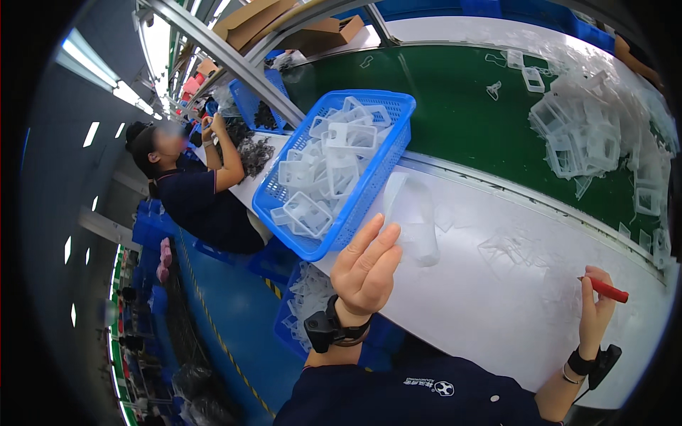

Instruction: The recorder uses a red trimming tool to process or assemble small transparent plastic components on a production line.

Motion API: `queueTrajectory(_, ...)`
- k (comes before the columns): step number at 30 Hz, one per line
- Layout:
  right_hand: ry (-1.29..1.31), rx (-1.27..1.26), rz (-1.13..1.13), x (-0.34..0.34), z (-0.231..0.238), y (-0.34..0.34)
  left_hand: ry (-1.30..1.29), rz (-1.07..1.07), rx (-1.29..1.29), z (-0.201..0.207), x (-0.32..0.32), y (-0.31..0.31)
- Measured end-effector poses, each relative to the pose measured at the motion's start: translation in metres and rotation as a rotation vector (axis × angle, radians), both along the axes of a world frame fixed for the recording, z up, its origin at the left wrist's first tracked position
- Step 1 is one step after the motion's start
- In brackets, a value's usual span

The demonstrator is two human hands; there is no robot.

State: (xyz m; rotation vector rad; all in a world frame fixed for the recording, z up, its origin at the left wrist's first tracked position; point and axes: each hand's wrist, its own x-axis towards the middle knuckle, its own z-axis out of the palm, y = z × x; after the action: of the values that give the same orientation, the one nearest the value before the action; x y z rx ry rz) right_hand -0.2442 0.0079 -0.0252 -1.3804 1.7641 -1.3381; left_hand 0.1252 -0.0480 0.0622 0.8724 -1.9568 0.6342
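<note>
My left hand (366, 273), raised beside the blue basket, has its fingers closed at the edge of a translucent plastic frame (424, 241). The frame stands tilted above the white work surface, slightly blurred; my thumb is hidden. Farther right, my right hand (595, 312) grips a short red-handled tool (609, 290), its thin tip pointing left. The tip is too small to tell its kind. A blue perforated basket (408, 117) sits just beyond my left hand, heaped with similar translucent frames (341, 167).
Thin clear scraps (515, 252) lie on the white work surface (455, 319). Across a metal rail, a green belt (455, 99) carries a pile of translucent frames (579, 135). A co-worker (195, 192) sits at the left near dark parts (256, 153). Another blue basket (288, 312) stands below the surface's edge.
</note>
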Motion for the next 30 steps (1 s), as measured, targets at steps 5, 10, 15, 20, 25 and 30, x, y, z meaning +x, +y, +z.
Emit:
queueTrajectory(5,-0.009,-0.077,0.020,0.004,-0.008,0.000,-0.094,0.183,-0.055,0.011,0.052,0.002)
queueTrajectory(10,-0.055,-0.114,0.030,0.007,-0.012,0.001,-0.083,0.521,0.004,0.021,0.125,-0.044)
queueTrajectory(15,0.111,-0.229,-0.055,-0.011,-0.011,0.005,-0.177,0.610,0.272,0.038,0.105,-0.088)
queueTrajectory(20,0.023,-0.182,-0.078,0.029,0.012,-0.011,-0.112,0.358,0.356,0.040,0.051,-0.115)
queueTrajectory(25,0.358,-0.315,-0.055,0.000,0.017,0.000,-0.191,-0.022,0.510,0.025,-0.105,-0.181)
queueTrajectory(30,0.189,-0.418,-0.089,0.012,0.021,-0.002,-0.259,-0.042,0.845,-0.055,-0.209,-0.258)
